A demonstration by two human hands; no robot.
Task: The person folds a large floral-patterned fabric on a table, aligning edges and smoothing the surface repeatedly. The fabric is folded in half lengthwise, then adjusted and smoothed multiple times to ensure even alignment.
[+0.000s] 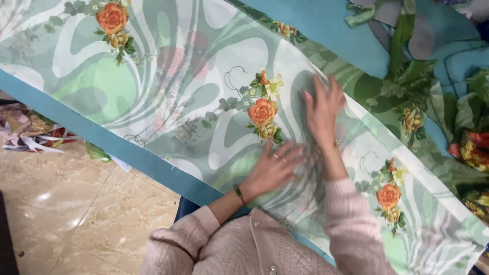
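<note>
A sheer green and white fabric (pixel 168 86) with swirl patterns and orange rose prints lies spread over a teal table (pixel 326 20). My left hand (pixel 275 168) rests flat on the fabric, fingers apart, just below an orange rose print (pixel 262 112). My right hand (pixel 322 109) lies flat on the fabric a little further up, fingers spread and slightly blurred. Both hands hold nothing. I wear rings on the left hand, a bracelet on the left wrist, and pink knit sleeves.
A teal band (pixel 102 137) edges the fabric on the near side. More green floral cloth (pixel 433 86) is bunched at the upper right. Fabric scraps (pixel 30 132) lie on the beige tiled floor (pixel 76 203) at left.
</note>
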